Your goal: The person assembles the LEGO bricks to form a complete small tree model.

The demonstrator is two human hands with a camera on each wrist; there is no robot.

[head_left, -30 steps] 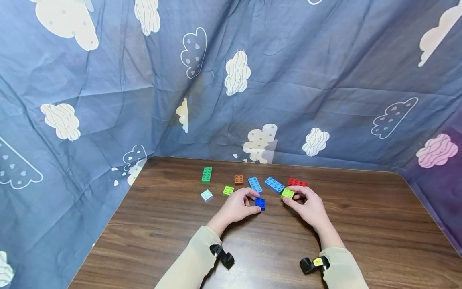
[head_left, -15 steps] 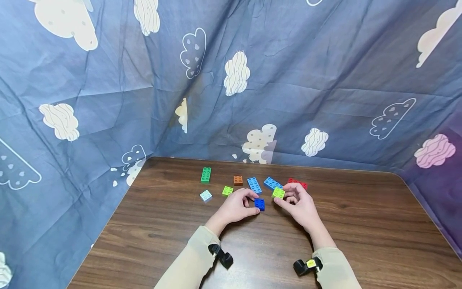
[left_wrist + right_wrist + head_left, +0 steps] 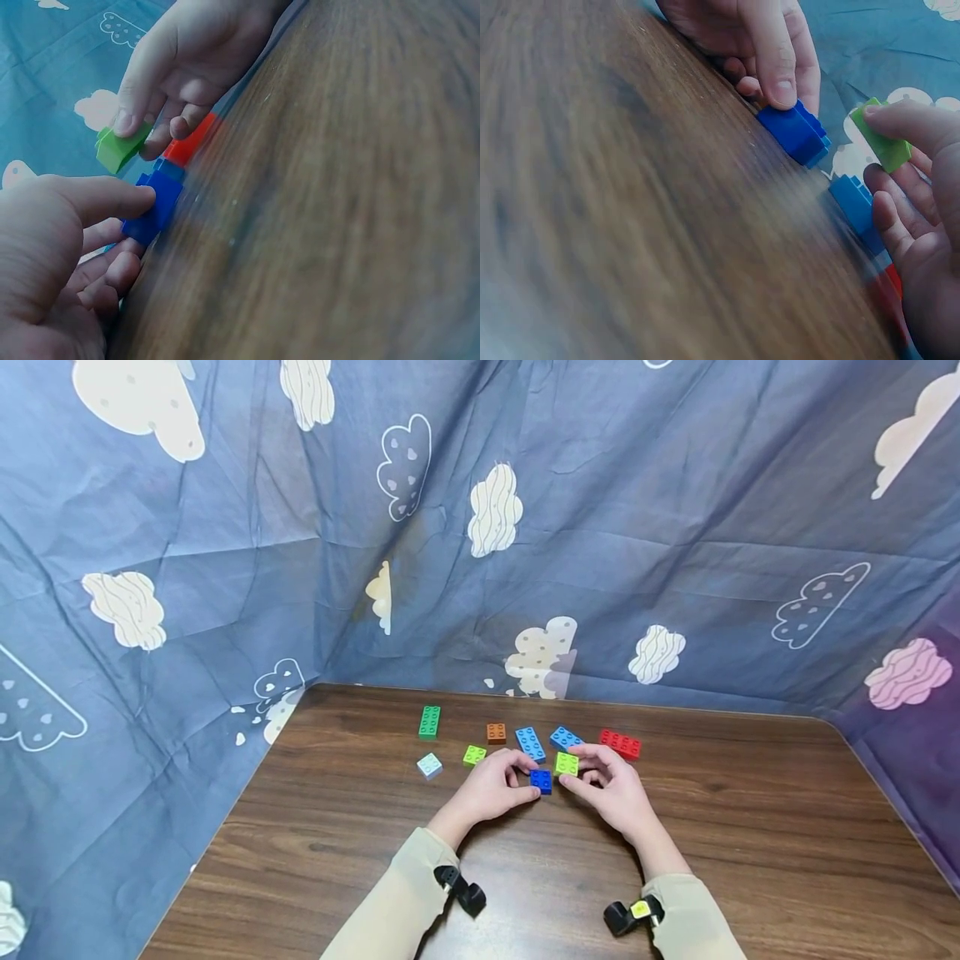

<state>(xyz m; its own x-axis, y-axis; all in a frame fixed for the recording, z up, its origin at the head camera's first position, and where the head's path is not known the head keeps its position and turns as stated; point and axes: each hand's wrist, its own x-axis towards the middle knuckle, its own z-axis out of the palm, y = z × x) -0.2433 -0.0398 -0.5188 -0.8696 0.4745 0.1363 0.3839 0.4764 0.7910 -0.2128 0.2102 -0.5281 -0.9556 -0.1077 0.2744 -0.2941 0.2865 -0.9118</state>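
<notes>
With thumb and fingers my left hand (image 3: 491,787) pinches a dark blue square brick (image 3: 541,782), which sits on the table (image 3: 337,860). My right hand (image 3: 613,789) pinches a lime green square brick (image 3: 566,765) between thumb and fingertips. In the left wrist view that green brick (image 3: 120,148) is raised off the tabletop, above and apart from the blue brick (image 3: 154,206). The right wrist view shows the same gap between the green brick (image 3: 885,139) and the dark blue one (image 3: 795,133).
Behind the hands lie two light blue long bricks (image 3: 529,744), a red brick (image 3: 620,744) and an orange-brown brick (image 3: 497,732). Farther left are a second lime brick (image 3: 474,755), a pale blue brick (image 3: 429,766) and a green long brick (image 3: 430,722). A cloud-patterned cloth (image 3: 585,568) hangs behind.
My right hand has carried the lime green brick leftward, close to the dark blue brick, leaving the red brick fully visible. The left hand and its brick have stayed in place.
</notes>
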